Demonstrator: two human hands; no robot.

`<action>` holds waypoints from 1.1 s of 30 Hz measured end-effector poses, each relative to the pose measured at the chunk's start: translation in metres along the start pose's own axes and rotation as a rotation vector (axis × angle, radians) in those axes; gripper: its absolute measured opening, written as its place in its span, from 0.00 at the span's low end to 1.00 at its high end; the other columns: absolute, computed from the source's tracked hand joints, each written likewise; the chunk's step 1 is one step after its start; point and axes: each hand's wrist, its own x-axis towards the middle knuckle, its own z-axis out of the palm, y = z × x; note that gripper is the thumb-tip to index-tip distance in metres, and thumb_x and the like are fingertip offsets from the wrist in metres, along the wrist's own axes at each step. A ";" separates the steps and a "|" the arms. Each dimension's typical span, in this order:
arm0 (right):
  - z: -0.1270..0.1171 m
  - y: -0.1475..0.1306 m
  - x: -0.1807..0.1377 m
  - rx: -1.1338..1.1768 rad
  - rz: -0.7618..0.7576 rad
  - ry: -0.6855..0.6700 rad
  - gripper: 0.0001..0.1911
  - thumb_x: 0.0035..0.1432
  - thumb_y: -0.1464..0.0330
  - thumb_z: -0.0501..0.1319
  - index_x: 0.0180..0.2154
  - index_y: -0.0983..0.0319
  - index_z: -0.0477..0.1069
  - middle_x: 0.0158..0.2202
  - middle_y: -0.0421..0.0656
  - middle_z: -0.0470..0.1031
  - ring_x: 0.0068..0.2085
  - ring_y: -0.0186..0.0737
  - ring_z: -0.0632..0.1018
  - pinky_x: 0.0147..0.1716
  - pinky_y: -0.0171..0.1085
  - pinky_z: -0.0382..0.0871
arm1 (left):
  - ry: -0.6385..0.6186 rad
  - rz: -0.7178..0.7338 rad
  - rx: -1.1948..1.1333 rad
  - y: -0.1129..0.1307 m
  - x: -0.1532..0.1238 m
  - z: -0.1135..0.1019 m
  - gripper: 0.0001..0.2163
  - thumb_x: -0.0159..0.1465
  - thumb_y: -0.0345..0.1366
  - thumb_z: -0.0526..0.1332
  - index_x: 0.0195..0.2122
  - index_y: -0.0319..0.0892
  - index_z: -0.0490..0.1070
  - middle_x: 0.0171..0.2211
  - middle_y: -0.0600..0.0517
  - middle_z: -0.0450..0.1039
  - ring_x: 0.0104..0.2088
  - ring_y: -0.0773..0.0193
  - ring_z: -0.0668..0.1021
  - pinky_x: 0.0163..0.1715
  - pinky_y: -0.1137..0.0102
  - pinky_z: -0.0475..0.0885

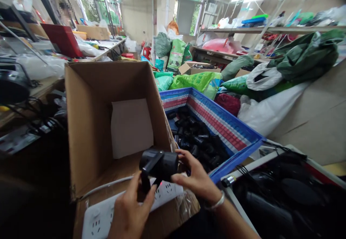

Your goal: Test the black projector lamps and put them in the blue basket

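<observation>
A black cylindrical plastic device [168, 162] with a bracket-like arm across it is held in both hands, above a white power strip [106, 210]. My left hand [132, 204] pinches the lower arm of the device between thumb and fingers. My right hand [198, 177], with a bracelet at the wrist, grips its right end. Behind the hands, an open cardboard box [86, 131] lies tipped with its opening toward me. A sheet of pale cardboard [132, 129] rests inside it. The exact kind of the device cannot be made out.
Right of the box, a blue crate [238, 159] holds many small black parts [197, 138]. Another bin [281, 195] at the right contains larger black pieces. Cables [32, 120] hang at the left bench. Sacks [200, 80] are piled behind, and a person [66, 14] is far left.
</observation>
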 end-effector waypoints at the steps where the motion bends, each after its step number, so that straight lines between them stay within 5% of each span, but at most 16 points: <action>1: -0.017 0.002 0.002 0.064 -0.017 -0.012 0.32 0.46 0.57 0.67 0.51 0.59 0.61 0.44 0.46 0.70 0.42 0.43 0.73 0.42 0.41 0.69 | -0.041 -0.053 -0.050 0.001 0.004 -0.006 0.20 0.56 0.47 0.60 0.46 0.42 0.66 0.32 0.49 0.79 0.33 0.54 0.80 0.31 0.65 0.75; 4: -0.067 0.018 0.003 -0.028 0.045 0.088 0.29 0.50 0.58 0.65 0.51 0.60 0.63 0.43 0.45 0.68 0.43 0.40 0.71 0.42 0.40 0.68 | -0.135 -0.202 -0.263 0.005 0.015 -0.023 0.21 0.54 0.49 0.61 0.43 0.41 0.65 0.29 0.50 0.78 0.31 0.56 0.79 0.29 0.65 0.76; 7: -0.083 0.048 -0.002 -0.170 0.175 -0.049 0.46 0.38 0.62 0.72 0.58 0.60 0.55 0.40 0.43 0.68 0.36 0.37 0.71 0.34 0.36 0.69 | -0.173 -0.299 -0.437 0.015 0.018 -0.028 0.22 0.53 0.47 0.64 0.42 0.39 0.63 0.28 0.51 0.77 0.28 0.58 0.78 0.26 0.67 0.77; 9: -0.070 0.067 -0.006 -0.199 0.148 -0.122 0.49 0.36 0.64 0.73 0.59 0.60 0.54 0.42 0.43 0.68 0.34 0.37 0.70 0.32 0.36 0.68 | -0.180 -0.328 -0.512 0.023 0.018 -0.026 0.21 0.53 0.46 0.64 0.42 0.39 0.63 0.27 0.51 0.76 0.28 0.60 0.78 0.25 0.68 0.77; 13: -0.031 0.086 -0.009 -0.346 -0.074 -0.027 0.09 0.52 0.65 0.63 0.35 0.62 0.72 0.37 0.43 0.69 0.37 0.40 0.72 0.36 0.37 0.68 | -0.220 -0.373 -0.645 0.032 0.017 -0.026 0.23 0.52 0.44 0.66 0.43 0.38 0.62 0.25 0.50 0.76 0.29 0.59 0.78 0.25 0.68 0.77; 14: -0.027 0.087 -0.008 -0.374 -0.099 0.017 0.06 0.55 0.65 0.60 0.31 0.62 0.72 0.35 0.44 0.69 0.37 0.41 0.72 0.37 0.38 0.67 | -0.213 -0.381 -0.675 0.033 0.018 -0.028 0.23 0.51 0.43 0.67 0.43 0.38 0.62 0.25 0.50 0.76 0.29 0.58 0.78 0.24 0.68 0.76; 20: -0.044 0.065 0.003 -0.536 -0.125 0.218 0.11 0.60 0.64 0.55 0.30 0.62 0.70 0.31 0.45 0.67 0.31 0.40 0.71 0.31 0.38 0.65 | -0.097 -0.393 -0.823 0.024 0.020 -0.046 0.22 0.51 0.39 0.69 0.43 0.39 0.61 0.27 0.48 0.78 0.28 0.59 0.80 0.24 0.70 0.76; 26: -0.010 0.025 -0.006 -0.205 -0.112 -0.007 0.09 0.60 0.64 0.57 0.36 0.63 0.72 0.25 0.40 0.71 0.25 0.34 0.73 0.25 0.33 0.67 | -0.002 -0.314 -1.003 0.002 0.019 -0.053 0.20 0.48 0.34 0.71 0.40 0.40 0.66 0.29 0.51 0.79 0.28 0.58 0.80 0.27 0.66 0.78; 33: 0.028 0.047 -0.020 -0.202 -0.094 -0.001 0.08 0.61 0.66 0.56 0.35 0.64 0.70 0.24 0.40 0.70 0.24 0.33 0.72 0.24 0.32 0.67 | 0.019 -0.326 -1.007 -0.013 0.015 -0.055 0.19 0.50 0.33 0.71 0.40 0.40 0.66 0.29 0.50 0.79 0.30 0.59 0.80 0.28 0.67 0.78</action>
